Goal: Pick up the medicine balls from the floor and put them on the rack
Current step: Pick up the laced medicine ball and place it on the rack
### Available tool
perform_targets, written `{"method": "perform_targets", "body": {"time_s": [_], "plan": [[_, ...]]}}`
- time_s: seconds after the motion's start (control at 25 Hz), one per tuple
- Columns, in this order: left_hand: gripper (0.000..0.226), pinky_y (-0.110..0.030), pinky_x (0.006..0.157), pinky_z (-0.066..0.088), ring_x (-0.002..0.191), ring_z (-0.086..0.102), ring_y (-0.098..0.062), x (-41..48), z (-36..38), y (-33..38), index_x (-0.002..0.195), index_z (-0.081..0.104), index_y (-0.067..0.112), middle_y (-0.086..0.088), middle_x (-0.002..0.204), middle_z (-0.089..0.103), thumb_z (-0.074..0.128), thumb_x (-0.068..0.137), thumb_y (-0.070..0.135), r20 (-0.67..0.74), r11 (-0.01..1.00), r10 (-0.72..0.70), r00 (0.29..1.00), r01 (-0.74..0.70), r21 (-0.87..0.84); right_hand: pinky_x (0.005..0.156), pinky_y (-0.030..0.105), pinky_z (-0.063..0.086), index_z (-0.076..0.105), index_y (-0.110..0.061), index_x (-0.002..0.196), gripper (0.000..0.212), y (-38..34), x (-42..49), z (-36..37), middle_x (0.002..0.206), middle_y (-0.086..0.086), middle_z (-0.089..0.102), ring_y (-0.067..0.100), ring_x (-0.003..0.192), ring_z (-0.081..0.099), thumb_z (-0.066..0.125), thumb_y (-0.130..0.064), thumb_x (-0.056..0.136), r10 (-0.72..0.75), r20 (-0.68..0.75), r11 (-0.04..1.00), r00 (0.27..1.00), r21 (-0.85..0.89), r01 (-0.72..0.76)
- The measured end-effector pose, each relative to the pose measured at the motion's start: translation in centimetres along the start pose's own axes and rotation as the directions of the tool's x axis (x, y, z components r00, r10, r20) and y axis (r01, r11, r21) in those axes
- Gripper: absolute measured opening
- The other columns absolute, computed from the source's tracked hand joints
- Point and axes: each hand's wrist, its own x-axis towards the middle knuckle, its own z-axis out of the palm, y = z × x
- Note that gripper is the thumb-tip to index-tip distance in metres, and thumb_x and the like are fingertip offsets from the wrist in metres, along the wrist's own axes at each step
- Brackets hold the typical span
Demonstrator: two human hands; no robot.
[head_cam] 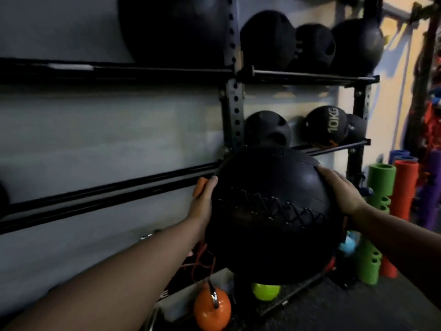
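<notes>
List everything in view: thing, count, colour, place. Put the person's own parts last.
Laced ball: one, black, held between both hands in front of the rack.
Rack: one, black, against the wall.
Top shelf balls: at least four, black; the far left one is largest.
Middle shelf balls: three, black; one marked 10KG.
Orange kettlebell: one, on the floor below the laced ball.
Green kettlebell: one, lime, floor, partly hidden.
Foam rollers: several, green, orange, purple, upright at right.
Blue object: one, unclear, behind the laced ball.
Left hand: on the ball's left side.
Right hand: on its right side.
</notes>
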Motion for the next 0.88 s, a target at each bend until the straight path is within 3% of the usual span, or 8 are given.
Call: {"method": "perform_targets", "body": {"time_s": [0.12, 0.16, 0.24, 0.4, 0.52, 0.64, 0.8, 0.88], "plan": [[0.106, -0.046, 0.116, 0.05, 0.125, 0.07, -0.036, -3.2, -4.7, 4.9, 0.14, 0.069, 0.022, -0.009, 0.131, 0.076, 0.085, 0.049, 0.074, -0.103, 0.982, -0.1, 0.99, 0.081, -0.17, 0.069, 0.008, 0.05, 0.082, -0.046, 0.091, 0.024, -4.3, -1.1, 4.7, 0.096, -0.02, 0.079, -0.009, 0.085, 0.071, 0.072, -0.065, 0.08, -0.047, 0.101, 0.998, 0.994, 0.05, 0.042], [0.112, -0.048, 0.118, 0.049, 0.125, 0.071, -0.036, -4.1, -6.5, 6.4, 0.143, 0.068, 0.02, -0.012, 0.135, 0.075, 0.087, 0.047, 0.073, -0.124, 0.979, -0.094, 0.988, 0.069, -0.191, 0.072, 0.013, 0.053, 0.082, -0.045, 0.095, 0.026, -5.6, -1.2, 6.3, 0.098, -0.016, 0.08, -0.003, 0.09, 0.073, 0.073, -0.065, 0.081, -0.056, 0.143, 0.996, 0.988, 0.073, 0.046], [0.116, -0.049, 0.119, 0.048, 0.127, 0.07, -0.036, -4.9, -10.0, 9.6, 0.145, 0.067, 0.017, -0.014, 0.138, 0.074, 0.087, 0.046, 0.074, -0.187, 0.981, -0.064, 0.98, 0.028, -0.191, 0.082, 0.03, 0.057, 0.079, -0.04, 0.111, 0.054, -8.3, -1.6, 9.8, 0.105, -0.008, 0.08, 0.013, 0.097, 0.076, 0.077, -0.074, 0.07, -0.06, 0.223, 0.993, 0.973, 0.109, 0.036], [0.116, -0.048, 0.115, 0.052, 0.12, 0.074, -0.035, -5.1, -17.7, 15.0, 0.136, 0.074, 0.017, -0.012, 0.129, 0.079, 0.092, 0.039, 0.078, -0.292, 0.991, 0.02, 0.956, -0.059, -0.124, 0.099, 0.041, 0.054, 0.069, -0.036, 0.129, 0.08, -13.0, -1.8, 18.0, 0.123, -0.001, 0.074, 0.022, 0.11, 0.071, 0.074, -0.081, 0.063, -0.147, 0.34, 0.98, 0.929, 0.18, 0.089], [0.117, -0.048, 0.119, 0.047, 0.126, 0.071, -0.036, -3.7, -24.2, 17.9, 0.139, 0.072, 0.017, -0.013, 0.132, 0.077, 0.091, 0.041, 0.079, -0.355, 0.992, 0.088, 0.931, -0.116, -0.057, 0.075, 0.027, 0.056, 0.071, -0.035, 0.115, 0.064, -14.9, -1.5, 26.3, 0.113, -0.004, 0.073, 0.014, 0.094, 0.073, 0.069, -0.078, 0.068, -0.19, 0.379, 0.97, 0.906, 0.213, 0.114], [0.11, -0.049, 0.117, 0.05, 0.121, 0.073, -0.035, -0.6, -31.0, 20.4, 0.137, 0.072, 0.018, -0.013, 0.128, 0.079, 0.086, 0.046, 0.077, -0.414, 0.993, 0.106, 0.904, -0.117, -0.001, 0.081, 0.031, 0.056, 0.073, -0.032, 0.105, 0.041, -13.1, -0.6, 36.1, 0.107, 0.001, 0.075, 0.02, 0.096, 0.073, 0.069, -0.067, 0.084, -0.152, 0.376, 0.96, 0.914, 0.277, 0.046], [0.101, -0.048, 0.112, 0.053, 0.115, 0.075, -0.032, 5.2, -40.2, 21.1, 0.137, 0.072, 0.02, -0.011, 0.125, 0.079, 0.08, 0.058, 0.082, -0.459, 0.994, 0.097, 0.883, -0.11, -0.002, 0.079, 0.033, 0.06, 0.071, -0.025, 0.12, 0.058, -13.4, 2.2, 48.3, 0.115, 0.008, 0.074, 0.026, 0.101, 0.073, 0.073, -0.066, 0.079, -0.11, 0.399, 0.931, 0.91, 0.363, -0.047], [0.094, -0.045, 0.112, 0.051, 0.119, 0.071, -0.028, 7.6, -43.6, 20.5, 0.144, 0.066, 0.023, -0.01, 0.136, 0.073, 0.076, 0.07, 0.08, -0.466, 0.991, 0.121, 0.877, -0.131, 0.011, 0.083, 0.033, 0.059, 0.069, -0.026, 0.119, 0.069, -14.5, 3.8, 52.5, 0.111, 0.003, 0.072, 0.016, 0.097, 0.073, 0.077, -0.069, 0.066, -0.212, 0.394, 0.902, 0.894, 0.43, 0.025]]}}
